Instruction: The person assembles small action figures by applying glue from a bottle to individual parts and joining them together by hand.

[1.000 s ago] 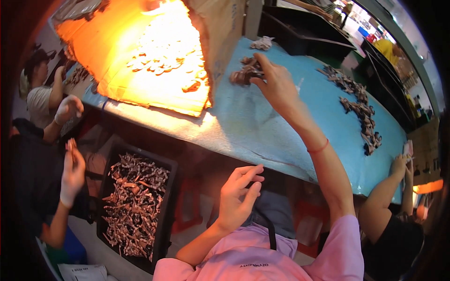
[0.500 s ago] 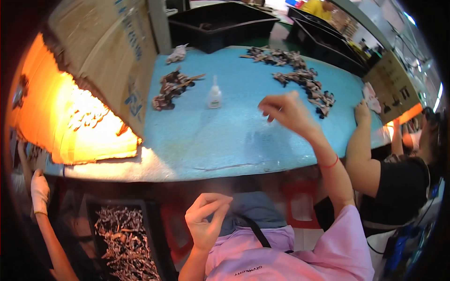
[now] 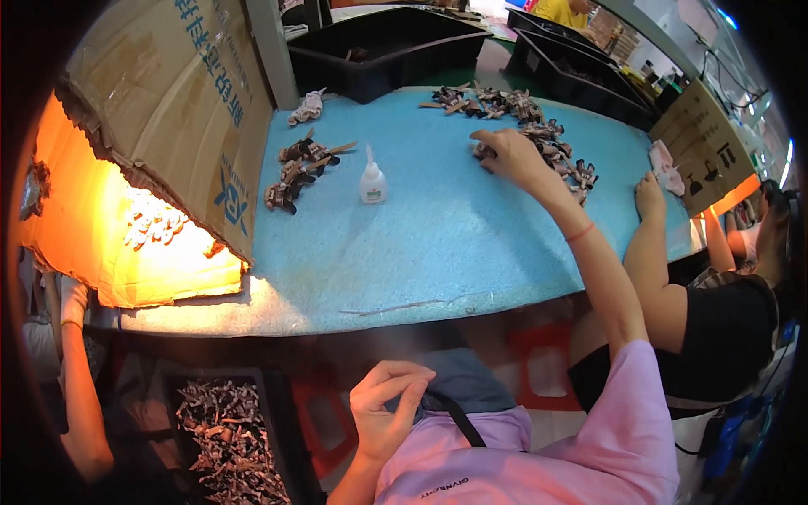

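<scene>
My right hand (image 3: 513,160) reaches over the blue tabletop to the right-hand group of small brown-and-dark figurines (image 3: 551,147). Its fingers are closed on a small figurine (image 3: 481,152) at the left side of that group, mostly covered by the fingertips. Above my lap, my left hand (image 3: 389,406) is held with thumb and fingertips pressed together; whatever is in the pinch, if anything, does not show. A white squeeze bottle (image 3: 372,183) with a pointed nozzle stands upright mid-table. Left of it lies a second group of figurines (image 3: 295,175).
Cardboard (image 3: 172,109) screens a glowing orange heated area at left. Black bins (image 3: 387,50) stand beyond the table. A black crate (image 3: 278,412) of small parts sits low left. Another person's arm (image 3: 652,252) rests at the right edge; a gloved hand (image 3: 74,303) is far left.
My right hand has moved forward to the right-hand figurines. My left hand keeps its pinch, shifted slightly right and down in the picture. The whole view has shifted a little.
</scene>
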### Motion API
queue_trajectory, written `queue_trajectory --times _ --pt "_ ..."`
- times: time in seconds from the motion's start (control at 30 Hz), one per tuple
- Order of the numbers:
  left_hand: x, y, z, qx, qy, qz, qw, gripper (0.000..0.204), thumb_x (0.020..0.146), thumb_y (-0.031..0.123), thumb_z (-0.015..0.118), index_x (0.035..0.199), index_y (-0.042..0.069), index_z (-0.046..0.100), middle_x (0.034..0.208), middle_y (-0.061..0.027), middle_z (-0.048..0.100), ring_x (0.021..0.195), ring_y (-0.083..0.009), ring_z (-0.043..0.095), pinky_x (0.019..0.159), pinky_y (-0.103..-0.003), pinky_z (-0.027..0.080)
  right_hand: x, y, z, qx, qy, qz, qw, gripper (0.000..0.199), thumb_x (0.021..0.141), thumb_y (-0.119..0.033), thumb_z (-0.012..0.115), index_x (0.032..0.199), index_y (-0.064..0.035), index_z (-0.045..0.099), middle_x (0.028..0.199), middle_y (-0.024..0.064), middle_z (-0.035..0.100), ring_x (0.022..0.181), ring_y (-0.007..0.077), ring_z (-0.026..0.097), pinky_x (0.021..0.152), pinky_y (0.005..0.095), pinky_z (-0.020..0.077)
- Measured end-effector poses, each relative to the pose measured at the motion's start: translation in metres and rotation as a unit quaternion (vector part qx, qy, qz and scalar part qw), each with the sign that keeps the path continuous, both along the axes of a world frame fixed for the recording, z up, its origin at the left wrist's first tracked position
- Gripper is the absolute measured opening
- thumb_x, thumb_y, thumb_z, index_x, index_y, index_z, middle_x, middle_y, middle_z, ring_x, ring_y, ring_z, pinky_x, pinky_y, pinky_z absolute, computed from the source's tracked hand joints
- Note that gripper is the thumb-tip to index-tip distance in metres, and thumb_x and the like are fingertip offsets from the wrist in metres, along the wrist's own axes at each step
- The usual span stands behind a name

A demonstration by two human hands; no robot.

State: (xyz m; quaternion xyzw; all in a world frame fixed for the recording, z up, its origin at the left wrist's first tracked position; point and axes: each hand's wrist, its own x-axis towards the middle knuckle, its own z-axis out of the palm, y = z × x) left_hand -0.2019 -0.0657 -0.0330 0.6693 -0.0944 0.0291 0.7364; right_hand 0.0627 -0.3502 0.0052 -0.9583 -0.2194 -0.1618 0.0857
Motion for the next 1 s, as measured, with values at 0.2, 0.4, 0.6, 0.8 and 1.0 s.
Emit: queue_trajectory --times 0.2,0.4,0.6,0.8,1.0 --pt "0.017 -0.011 0.019 -0.108 0.093 -0.012 0.990 0.022 0.084 0.001 0.057 0.105 -0.004 0.060 0.104 -0.0140 0.057 0.085 -0.0186 0.060 0.071 -0.027 0.052 -0.107 0.067 0.024 0.266 0.115 0.079 0.954 0.065 0.068 -0.005 0.071 0.127 -0.0120 0.046 0.087 0.0119 0.065 0.082 0.0229 0.063 0.077 0.0332 0.0497" --pt "0.044 -0.037 0.018 -0.259 0.132 -0.029 0.956 0.044 0.091 0.014 0.051 0.128 -0.005 0.036 0.114 -0.0156 0.053 0.101 -0.0214 0.056 0.074 -0.035 0.053 -0.187 0.113 0.031 0.183 -0.005 0.171 0.968 0.062 0.064 -0.012 0.073 0.121 -0.0055 0.051 0.098 0.0110 0.060 0.082 0.0271 0.058 0.071 0.0341 0.0489" --pt "0.037 -0.012 0.002 -0.344 0.132 0.001 0.930 0.039 0.093 0.018 0.045 0.123 -0.007 0.041 0.106 -0.0171 0.058 0.086 -0.0224 0.061 0.063 -0.032 0.054 -0.187 0.125 0.042 0.192 0.041 0.223 0.955 0.048 0.068 -0.011 0.069 0.115 -0.0056 0.057 0.094 0.0120 0.062 0.079 0.0253 0.059 0.067 0.0323 0.0489" --pt "0.027 0.010 0.004 -0.257 0.139 0.077 0.953 0.037 0.093 0.017 0.047 0.121 -0.006 0.042 0.094 -0.0158 0.060 0.068 -0.0176 0.059 0.049 -0.025 0.049 -0.082 0.085 0.032 0.423 0.235 0.007 0.875 0.031 0.075 -0.013 0.068 0.102 -0.0002 0.061 0.086 0.0106 0.066 0.074 0.0146 0.062 0.064 0.0293 0.0508" --pt "0.016 0.016 0.003 -0.194 0.099 0.122 0.968 0.027 0.091 0.014 0.050 0.112 -0.002 0.044 0.091 -0.0146 0.060 0.063 -0.0190 0.060 0.045 -0.025 0.049 -0.032 0.134 -0.017 0.327 0.087 0.064 0.939 0.042 0.074 -0.019 0.071 0.110 -0.0022 0.057 0.094 0.0107 0.062 0.083 0.0148 0.059 0.067 0.0264 0.0478"
